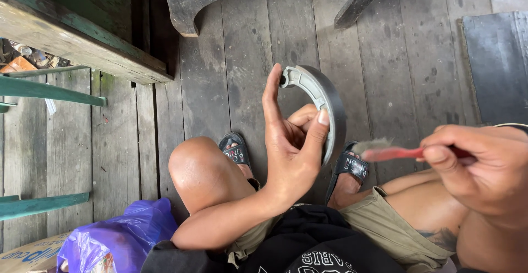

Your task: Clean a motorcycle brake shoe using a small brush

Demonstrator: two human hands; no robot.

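Left hand (291,141) is half open, thumb and fingers pinching a curved grey metal brake shoe (322,105) upright above the knees. Right hand (484,168) is fisted round a red-handled worn toothbrush (393,152) just beside it. Crumpled purple plastic bag (118,240) sits bottom left on a cardboard box (30,256).

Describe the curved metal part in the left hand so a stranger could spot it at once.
Start at the plank floor, then find the raised left hand above the knees. It holds a grey, crescent-shaped brake shoe between thumb and fingers. Unlike the red-handled brush in the right hand, it is metal and curved like a half ring.
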